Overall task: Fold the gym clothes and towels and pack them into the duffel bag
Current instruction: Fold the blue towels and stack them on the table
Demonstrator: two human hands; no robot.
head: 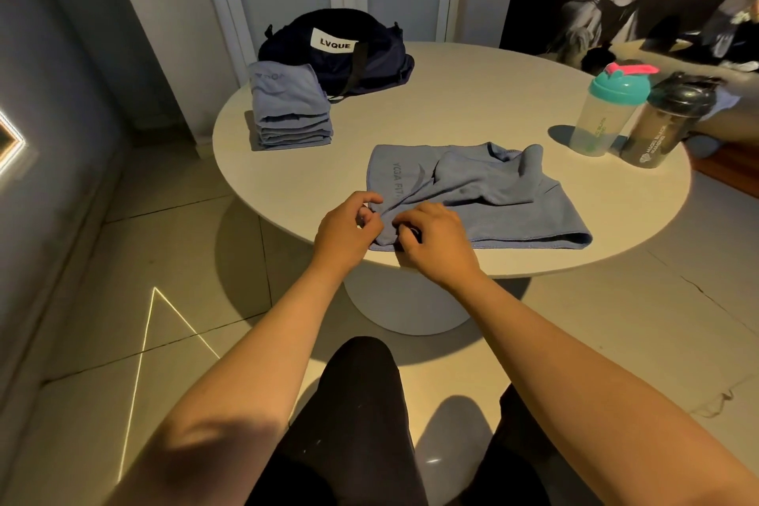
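Two-handed pinching at the near edge of the table (451, 94): left hand (349, 228) and right hand (431, 242) both clamping, fingers curled, on the same near-left corner of the towel (472, 185), close together.

Hazards, as judged:
- Running a risk of a skewed fold: gripping one corner only and leaving the far right end bunched, so likely trapping creases if folding over now.
- Risking a slide off the table, with the near hem lying right along the rim by the hands.
- Possibly sweeping cloth into the teal-lidded shaker (608, 111) and the dark shaker (669, 123) at the right edge if shaking the towel out wide; lying apart from both for now.

Condition of the towel: looking thin, soft and limp. Showing blue-grey cloth, a stitched hem and dark lettering near the left end. Seemingly lying doubled lengthwise, with rumpled ridges across the middle and right. Sitting at the near middle of the table.

Waiting at the far left edge: stack of folded towels (287, 111), same colour, just in front of the dark duffel bag (341, 49) and not yet packed.
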